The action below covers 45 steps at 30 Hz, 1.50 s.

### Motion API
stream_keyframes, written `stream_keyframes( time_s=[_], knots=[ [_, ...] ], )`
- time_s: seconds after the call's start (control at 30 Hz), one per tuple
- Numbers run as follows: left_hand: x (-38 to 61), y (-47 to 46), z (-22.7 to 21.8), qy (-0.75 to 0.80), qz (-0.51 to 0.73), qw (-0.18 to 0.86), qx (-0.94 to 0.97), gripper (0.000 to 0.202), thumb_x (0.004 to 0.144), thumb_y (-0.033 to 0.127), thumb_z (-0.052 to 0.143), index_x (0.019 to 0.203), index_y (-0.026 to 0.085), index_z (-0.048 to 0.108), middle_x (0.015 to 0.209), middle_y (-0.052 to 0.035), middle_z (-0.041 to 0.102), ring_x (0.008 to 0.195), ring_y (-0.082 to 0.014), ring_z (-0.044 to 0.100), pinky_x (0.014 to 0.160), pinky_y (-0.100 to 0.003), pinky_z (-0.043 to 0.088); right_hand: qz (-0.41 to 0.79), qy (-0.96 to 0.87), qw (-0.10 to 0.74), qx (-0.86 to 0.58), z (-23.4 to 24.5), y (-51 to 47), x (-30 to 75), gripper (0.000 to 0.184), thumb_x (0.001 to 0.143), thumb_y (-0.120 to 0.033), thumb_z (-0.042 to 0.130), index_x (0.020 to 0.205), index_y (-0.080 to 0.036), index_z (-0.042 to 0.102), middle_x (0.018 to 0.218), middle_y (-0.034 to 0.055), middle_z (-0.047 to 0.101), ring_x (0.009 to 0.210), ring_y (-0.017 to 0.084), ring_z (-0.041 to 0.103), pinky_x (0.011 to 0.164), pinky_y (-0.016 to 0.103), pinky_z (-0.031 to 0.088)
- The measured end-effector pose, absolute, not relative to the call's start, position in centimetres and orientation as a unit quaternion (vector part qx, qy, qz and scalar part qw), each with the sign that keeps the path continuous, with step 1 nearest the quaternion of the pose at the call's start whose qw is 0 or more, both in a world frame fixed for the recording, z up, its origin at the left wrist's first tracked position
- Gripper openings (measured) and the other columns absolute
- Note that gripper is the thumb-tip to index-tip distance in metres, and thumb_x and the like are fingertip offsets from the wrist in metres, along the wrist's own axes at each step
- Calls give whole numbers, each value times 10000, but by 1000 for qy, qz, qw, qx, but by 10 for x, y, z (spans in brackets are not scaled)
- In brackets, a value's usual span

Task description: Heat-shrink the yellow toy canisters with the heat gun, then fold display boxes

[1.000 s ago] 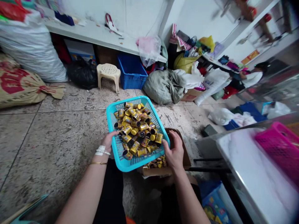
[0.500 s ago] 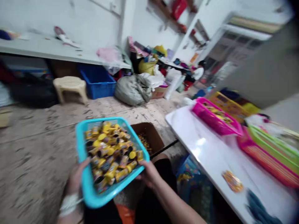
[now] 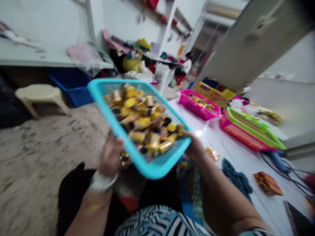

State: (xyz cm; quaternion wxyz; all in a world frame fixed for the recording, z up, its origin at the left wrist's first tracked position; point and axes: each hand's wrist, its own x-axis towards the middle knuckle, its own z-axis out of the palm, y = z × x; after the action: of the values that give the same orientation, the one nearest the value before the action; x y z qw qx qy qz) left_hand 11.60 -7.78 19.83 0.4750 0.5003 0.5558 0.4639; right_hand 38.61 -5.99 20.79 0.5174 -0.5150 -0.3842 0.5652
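From the head camera we see our left hand (image 3: 111,156) gripping the near left rim of the turquoise basket (image 3: 128,139), fingers wrapped around its edge, while our right hand (image 3: 196,148) holds the right rim, fingers curled under it. The basket hangs in the air, tilted, over our lap, heaped with small yellow-wrapped pieces (image 3: 145,123) (blurred). Beyond it, on the white table (image 3: 246,160), a pink basket (image 3: 199,106) sits by the far edge.
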Motion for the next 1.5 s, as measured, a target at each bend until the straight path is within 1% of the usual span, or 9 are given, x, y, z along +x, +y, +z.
stream_keyframes(
  time_s=[0.2,0.37,0.47,0.53,0.67,0.87,1.13,1.33,1.5],
  knots=[
    [173,-122,137,339,409,437,725,548,759,407,731,1248,172,651,1226,-147,665,1142,-307,615,1007,-392,467,475,-382,504,-612,251,1,520,404,944,-186,360,961,-140,761,1108,203,705,807,171,710,639,375,428],
    [183,-176,11,522,253,621,527,473,588,331,825,1031,183,747,994,-118,742,1004,-329,670,947,-389,496,407,-393,455,-687,246,20,547,471,960,-116,272,816,-63,717,956,223,720,668,139,687,638,363,435],
    [159,-196,-46,597,231,653,405,287,589,257,831,827,134,726,884,-157,731,997,-346,668,859,-371,534,337,-402,461,-716,241,30,553,325,964,-212,412,844,-58,672,828,160,719,561,126,629,599,315,478],
    [140,-191,-66,637,266,686,231,289,714,296,772,925,119,682,849,-132,715,835,-280,695,706,-342,565,274,-411,457,-740,242,34,571,225,933,-261,513,927,-74,639,775,112,706,513,116,593,551,291,494],
    [121,-174,-66,611,387,687,71,174,938,240,507,1026,135,614,976,-102,696,765,-145,681,653,-224,549,177,-467,425,-755,249,1,607,163,896,-261,572,963,-124,629,797,62,691,575,112,609,502,223,490],
    [129,-166,-64,629,342,695,68,150,909,251,526,989,156,609,873,-73,688,735,-146,680,629,-222,557,139,-533,259,-793,219,-82,607,279,773,-414,723,754,-136,713,693,74,682,625,172,620,559,260,463],
    [135,-147,-79,632,283,715,93,168,920,319,500,906,194,611,964,-114,713,1236,-240,581,896,-277,572,92,-542,71,-832,199,-83,586,433,670,-520,787,826,-118,743,844,160,727,792,259,666,629,285,419],
    [138,-140,-90,624,270,730,71,151,932,339,510,914,218,597,991,-93,700,1347,-237,455,1062,-303,463,114,-543,8,-832,216,-74,584,563,611,-505,838,999,-110,731,1011,153,724,869,244,662,648,261,438],
    [145,-140,-109,611,259,742,99,98,900,295,563,927,215,612,1024,-95,702,1254,-247,565,867,-287,567,141,-528,-28,-837,229,-63,578,581,573,-399,877,1048,-104,719,1056,134,716,931,241,655,708,253,462]
  ],
)
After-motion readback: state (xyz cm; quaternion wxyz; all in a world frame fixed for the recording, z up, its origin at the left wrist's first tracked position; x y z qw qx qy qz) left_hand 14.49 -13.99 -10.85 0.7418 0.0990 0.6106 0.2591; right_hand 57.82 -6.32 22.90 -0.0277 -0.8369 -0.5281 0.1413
